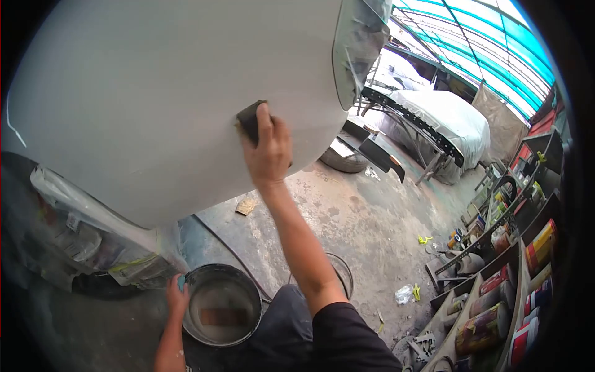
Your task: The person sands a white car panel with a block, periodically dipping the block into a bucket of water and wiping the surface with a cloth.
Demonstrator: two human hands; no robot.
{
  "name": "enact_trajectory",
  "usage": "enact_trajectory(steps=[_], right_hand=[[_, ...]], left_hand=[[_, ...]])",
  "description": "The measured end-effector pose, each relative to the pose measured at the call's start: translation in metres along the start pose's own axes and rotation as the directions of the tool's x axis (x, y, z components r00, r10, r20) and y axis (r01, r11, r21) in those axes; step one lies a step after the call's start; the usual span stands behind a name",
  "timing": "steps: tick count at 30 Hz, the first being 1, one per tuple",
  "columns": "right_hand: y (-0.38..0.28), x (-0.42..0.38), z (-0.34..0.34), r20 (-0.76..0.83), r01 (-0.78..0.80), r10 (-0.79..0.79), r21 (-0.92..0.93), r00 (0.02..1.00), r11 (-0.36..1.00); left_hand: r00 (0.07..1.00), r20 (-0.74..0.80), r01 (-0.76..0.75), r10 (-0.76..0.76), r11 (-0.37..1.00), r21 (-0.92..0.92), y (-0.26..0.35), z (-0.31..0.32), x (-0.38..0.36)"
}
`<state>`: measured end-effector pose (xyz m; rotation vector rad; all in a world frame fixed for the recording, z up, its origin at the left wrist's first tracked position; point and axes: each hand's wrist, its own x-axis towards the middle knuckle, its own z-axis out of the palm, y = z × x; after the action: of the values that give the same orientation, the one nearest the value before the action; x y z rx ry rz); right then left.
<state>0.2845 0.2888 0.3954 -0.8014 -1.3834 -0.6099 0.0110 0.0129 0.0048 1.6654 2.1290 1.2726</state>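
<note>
A dark block point(251, 116) lies flat against the panel point(167, 93), a broad grey sheet that serves here as the point of reference; the block sits on the lower right part of its face. The right hand point(271, 152) is clamped on the block, fingers spread over its back, the forearm rising from below the panel. Beneath the panel, toward its left, the left hand point(176, 297) is closed about a small blue piece point(181, 283) just beside the rim of a bucket point(257, 310); whether it touches the rim cannot be told. Under the bucket's cloudy water shows a reddish-brown rectangle point(224, 317). Left of the bucket and under the panel's lower left edge hangs clear wrapping point(87, 239). On the floor point(372, 235) below the panel lie a yellowish scrap point(246, 206) and a dark hose point(229, 245). Right of the panel, near its lower corner, is a tyre point(343, 161); farther off stands a form under a white cover point(443, 111). Well to the panel's lower right, a rack point(517, 273) carries cans point(483, 332).
</note>
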Motion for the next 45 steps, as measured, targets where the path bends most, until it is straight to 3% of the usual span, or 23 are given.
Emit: enact_trajectory(steps=[1, 3, 5, 8, 9, 10, 12, 15, 18, 23, 26, 28, 36, 39, 43, 45], right_hand=[[0.007, 0.002, -0.004, 0.026, 0.049, -0.050, 0.029, 0.998, 0.998], [0.073, 0.025, -0.017, -0.079, -0.226, 0.238, 0.142, 0.968, 0.964], [0.116, 0.041, -0.032, 0.069, -0.659, 0.670, 0.275, 0.739, 0.699], [0.112, 0.038, -0.034, -0.034, -0.514, 0.519, 0.087, 0.854, 0.853], [0.099, 0.028, -0.030, -0.053, -0.390, 0.396, 0.094, 0.917, 0.916], [0.091, 0.018, -0.022, -0.132, -0.097, 0.102, 0.046, 0.986, 0.994], [0.084, 0.013, -0.021, -0.067, -0.049, 0.055, 0.087, 0.996, 0.995], [0.085, 0.083, -0.017, -0.072, 0.114, -0.106, 0.117, 0.992, 0.987], [0.071, 0.130, -0.019, -0.095, 0.169, -0.157, 0.126, 0.983, 0.978], [0.123, 0.053, -0.027, -0.080, 0.162, -0.154, 0.110, 0.985, 0.981], [0.105, 0.080, -0.020, -0.117, 0.144, -0.132, 0.100, 0.984, 0.984], [0.060, 0.146, -0.010, -0.168, 0.151, -0.140, 0.057, 0.976, 0.987], [0.129, 0.065, -0.024, -0.077, 0.310, -0.308, 0.017, 0.948, 0.951], [0.076, 0.119, -0.011, -0.091, 0.351, -0.346, 0.048, 0.934, 0.935], [0.033, 0.150, -0.006, -0.095, 0.519, -0.513, 0.052, 0.853, 0.853], [0.079, 0.128, -0.013, -0.144, 0.383, -0.373, 0.046, 0.917, 0.923]], left_hand=[[1.000, 0.004, -0.009, 0.009, 1.000, 0.000, -0.002, 0.000, 0.000], [1.000, 0.001, -0.006, 0.006, 1.000, -0.004, -0.004, 0.002, 0.005], [1.000, 0.014, 0.018, -0.018, 1.000, 0.001, -0.001, -0.001, 0.004], [1.000, 0.001, 0.004, -0.004, 0.999, 0.048, 0.000, 0.000, 0.003], [0.999, 0.011, 0.030, -0.030, 0.998, 0.048, 0.003, 0.000, 0.003], [0.998, 0.019, 0.055, -0.056, 0.997, 0.052, 0.006, -0.001, 0.002], [0.996, 0.031, 0.078, -0.080, 0.996, 0.052, 0.009, -0.007, 0.001], [0.999, 0.019, 0.029, -0.030, 0.999, 0.033, 0.004, -0.002, 0.006], [1.000, -0.003, -0.026, 0.026, 0.999, 0.035, -0.011, 0.008, 0.005], [1.000, 0.000, 0.010, -0.010, 0.999, 0.037, -0.004, 0.003, 0.001], [0.996, 0.018, 0.089, -0.090, 0.995, 0.045, 0.006, -0.002, 0.001], [0.999, 0.009, 0.049, -0.050, 0.997, 0.057, 0.001, 0.001, 0.004], [0.998, -0.025, 0.066, -0.065, 0.997, 0.032, 0.011, -0.003, -0.003], [0.995, -0.008, 0.098, -0.098, 0.995, 0.022, 0.017, -0.010, -0.004], [0.992, -0.018, 0.127, -0.126, 0.992, 0.019, 0.018, -0.001, 0.000], [0.992, -0.021, 0.128, -0.128, 0.992, 0.013, 0.012, -0.006, -0.001]])
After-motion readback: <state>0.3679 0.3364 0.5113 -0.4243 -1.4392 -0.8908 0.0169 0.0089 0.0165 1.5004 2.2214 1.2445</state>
